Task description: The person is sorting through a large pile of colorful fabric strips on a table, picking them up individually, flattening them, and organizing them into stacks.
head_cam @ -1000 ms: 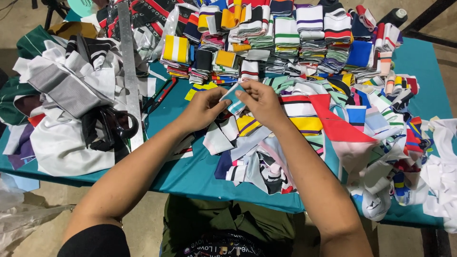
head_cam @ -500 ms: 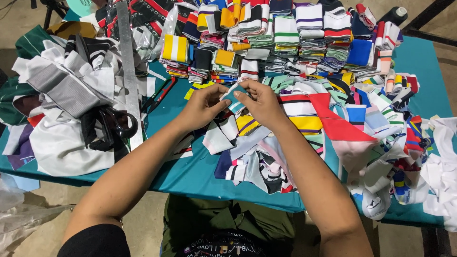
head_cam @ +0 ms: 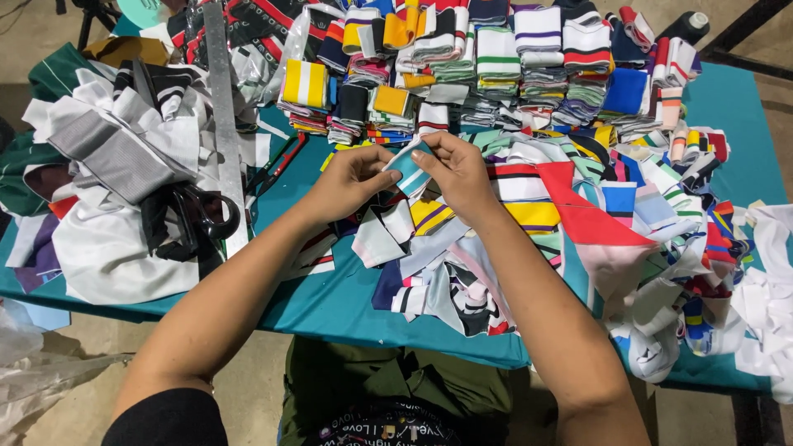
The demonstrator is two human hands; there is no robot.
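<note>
A small teal and white striped fabric piece (head_cam: 410, 168) is pinched between my two hands above the teal table (head_cam: 330, 301). My left hand (head_cam: 351, 180) grips its left edge with thumb and fingers. On its right edge my right hand (head_cam: 457, 168) holds it from above. Under my hands lies a loose heap of cut fabric scraps (head_cam: 438, 256) in white, yellow, purple and black.
Folded striped rib pieces stand in stacks (head_cam: 496, 66) along the far edge. Black scissors (head_cam: 194, 216) and a long metal ruler (head_cam: 221, 116) rest on grey and white cloth at the left. More striped scraps (head_cam: 661, 215) cover the right side. A dark thread cone (head_cam: 687, 26) stands far right.
Both hands stayed in place, only shifting their fingers slightly on the teal striped piece.
</note>
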